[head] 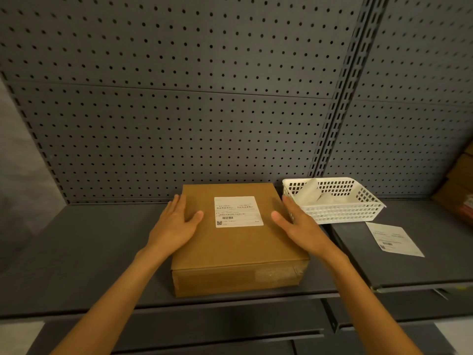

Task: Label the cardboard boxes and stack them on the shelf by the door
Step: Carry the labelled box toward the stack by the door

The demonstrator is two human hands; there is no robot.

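Observation:
A flat brown cardboard box lies on the dark grey shelf, with a white printed label stuck on its top. My left hand lies flat on the box's left edge, fingers stretched out. On the box's right edge rests my right hand, also flat with fingers apart. Neither hand grips anything.
A white plastic basket holding rolled white label paper stands right of the box, against the pegboard back wall. A loose label sheet lies on the neighbouring shelf to the right. More cardboard boxes sit at the far right edge.

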